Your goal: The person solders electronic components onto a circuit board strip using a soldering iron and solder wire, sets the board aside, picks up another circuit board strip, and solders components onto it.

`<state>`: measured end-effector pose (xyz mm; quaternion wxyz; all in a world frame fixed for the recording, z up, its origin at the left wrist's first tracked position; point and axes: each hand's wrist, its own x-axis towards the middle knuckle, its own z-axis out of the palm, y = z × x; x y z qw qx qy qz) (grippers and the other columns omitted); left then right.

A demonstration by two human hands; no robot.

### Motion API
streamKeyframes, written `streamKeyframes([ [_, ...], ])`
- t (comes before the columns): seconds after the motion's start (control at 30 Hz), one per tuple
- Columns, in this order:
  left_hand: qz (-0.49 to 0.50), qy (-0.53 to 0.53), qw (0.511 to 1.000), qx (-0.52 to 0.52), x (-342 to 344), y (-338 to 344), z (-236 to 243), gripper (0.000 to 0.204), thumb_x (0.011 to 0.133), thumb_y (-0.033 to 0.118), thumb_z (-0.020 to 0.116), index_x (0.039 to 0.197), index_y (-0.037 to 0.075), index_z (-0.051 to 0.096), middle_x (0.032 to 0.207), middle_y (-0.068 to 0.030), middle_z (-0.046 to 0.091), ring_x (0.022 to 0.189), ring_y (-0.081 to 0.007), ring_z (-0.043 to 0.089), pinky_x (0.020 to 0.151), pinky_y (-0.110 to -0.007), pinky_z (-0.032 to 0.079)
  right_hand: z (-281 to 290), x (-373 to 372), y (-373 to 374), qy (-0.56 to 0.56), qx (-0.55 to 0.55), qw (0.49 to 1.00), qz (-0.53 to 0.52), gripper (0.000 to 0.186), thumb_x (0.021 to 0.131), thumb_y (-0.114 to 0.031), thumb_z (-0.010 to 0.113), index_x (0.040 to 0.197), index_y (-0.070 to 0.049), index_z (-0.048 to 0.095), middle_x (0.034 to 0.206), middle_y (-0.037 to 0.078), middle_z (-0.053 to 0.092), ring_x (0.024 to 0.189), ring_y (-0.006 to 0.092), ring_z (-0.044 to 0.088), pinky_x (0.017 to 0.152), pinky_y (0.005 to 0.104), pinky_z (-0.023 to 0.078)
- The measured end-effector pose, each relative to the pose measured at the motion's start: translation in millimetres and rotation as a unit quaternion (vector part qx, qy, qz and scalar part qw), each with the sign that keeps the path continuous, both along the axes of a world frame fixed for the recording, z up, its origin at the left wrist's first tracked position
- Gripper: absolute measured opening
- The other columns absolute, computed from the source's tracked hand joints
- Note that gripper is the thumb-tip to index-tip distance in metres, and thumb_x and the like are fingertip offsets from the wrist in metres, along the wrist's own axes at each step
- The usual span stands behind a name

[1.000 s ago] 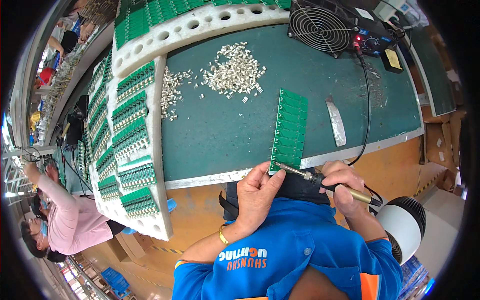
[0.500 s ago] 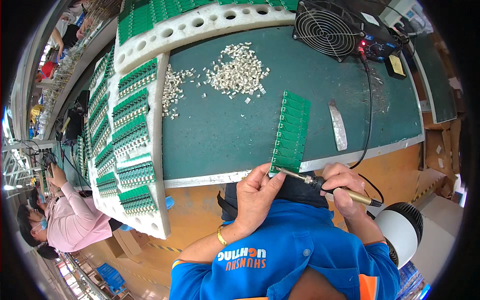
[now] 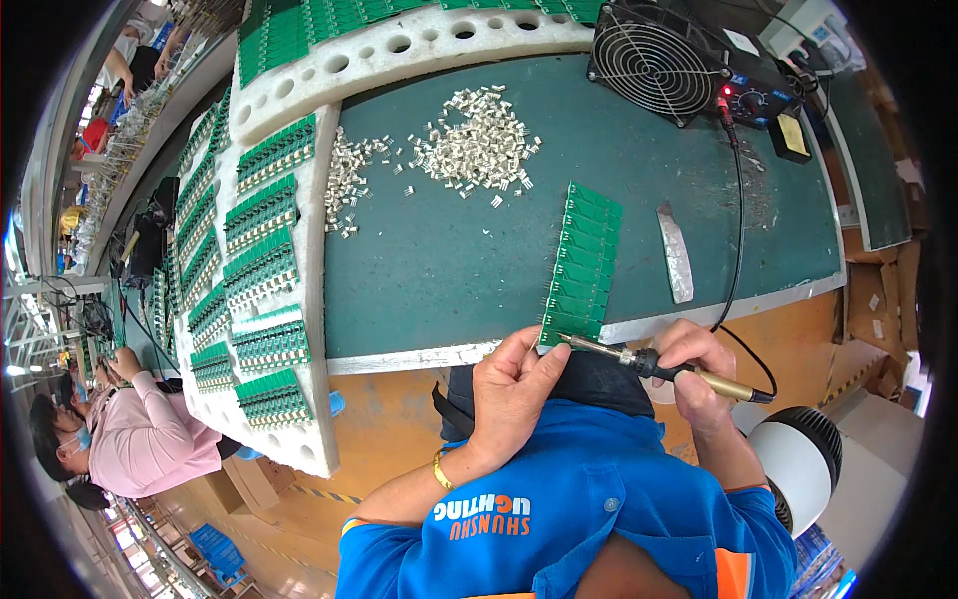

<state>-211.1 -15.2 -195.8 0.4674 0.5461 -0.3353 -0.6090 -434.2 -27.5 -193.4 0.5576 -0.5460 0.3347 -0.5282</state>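
Note:
A long green circuit board panel [image 3: 582, 262] reaches from the bench's near edge onto its top. My left hand [image 3: 514, 384] pinches the panel's near end between thumb and fingers. In my right hand [image 3: 696, 364] is a soldering iron [image 3: 649, 362] with a black grip and a gold-coloured handle end. Its metal tip points left and lies at the panel's near end, close to my left thumb; whether it touches is too small to tell. A black cord runs from the iron to a soldering station [image 3: 750, 95] with a red light.
Small white connectors [image 3: 474, 140] lie heaped on the green bench [image 3: 439, 270]. White foam trays [image 3: 321, 379] holding finished-looking green boards line the left and back. A black fan [image 3: 654, 62] stands back right; a metal strip [image 3: 675, 253] lies right. A person in pink [image 3: 140, 439] works at left.
The iron's tip has shifted slightly right along the panel's near end, and my right hand has moved a little right. My left hand and the panel stay nearly still.

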Motion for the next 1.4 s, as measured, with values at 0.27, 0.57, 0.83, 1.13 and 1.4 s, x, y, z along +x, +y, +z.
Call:
streamKeyframes([
  [0.27,0.003,0.015,1.0,0.011,-0.8,-0.9,2.8,0.025,0.094,0.011,0.068,0.117,0.0,0.066,0.059,0.0122,0.039,0.055,0.0015,0.031,0.048,-0.019,0.025,-0.6,-0.5,3.2,-0.031,0.013,0.999,-0.033,0.021,0.088,-0.018,0.061,0.094,0.003,0.06,0.081,0.013,0.056,0.067,0.0154,0.056,0.059,0.0281,0.047],
  [0.57,0.011,0.107,0.992,0.07,2.4,-3.8,12.3,0.022,0.096,0.009,0.064,0.116,0.0,0.063,0.064,0.0127,0.039,0.058,0.0021,0.029,0.051,-0.018,0.024,-1.2,5.0,-3.4,-0.078,-0.014,0.995,-0.06,0.027,0.092,-0.023,0.055,0.099,0.003,0.056,0.085,0.014,0.056,0.069,0.0155,0.055,0.066,0.0287,0.047],
  [0.83,-0.006,0.128,0.988,0.091,6.8,-5.0,17.6,0.019,0.097,0.012,0.062,0.113,0.003,0.062,0.066,0.0119,0.044,0.057,0.0022,0.032,0.05,-0.018,0.024,4.5,10.9,-9.4,-0.051,-0.009,0.996,-0.072,0.032,0.098,-0.033,0.05,0.099,-0.001,0.052,0.084,0.012,0.053,0.068,0.0149,0.051,0.07,0.032,0.044],
  [1.13,-0.003,0.172,0.978,0.122,12.3,-7.0,23.4,0.016,0.098,0.02,0.062,0.107,0.007,0.062,0.069,0.0064,0.049,0.056,-0.0008,0.036,0.048,-0.019,0.025,-1.3,9.0,-26.3,-0.084,-0.033,0.991,-0.094,0.034,0.096,-0.031,0.052,0.102,0.003,0.055,0.087,0.014,0.055,0.068,0.0161,0.054,0.064,0.0286,0.045],
  [1.4,0.007,0.1,0.985,0.139,7.8,-10.3,25.7,0.015,0.099,0.022,0.06,0.105,0.009,0.061,0.068,0.0054,0.051,0.055,-0.0006,0.037,0.048,-0.018,0.027,-1.5,-2.8,-36.3,-0.092,-0.041,0.986,-0.131,0.034,0.098,-0.031,0.051,0.103,0.002,0.054,0.085,0.013,0.054,0.068,0.0155,0.053,0.063,0.0287,0.044],
])
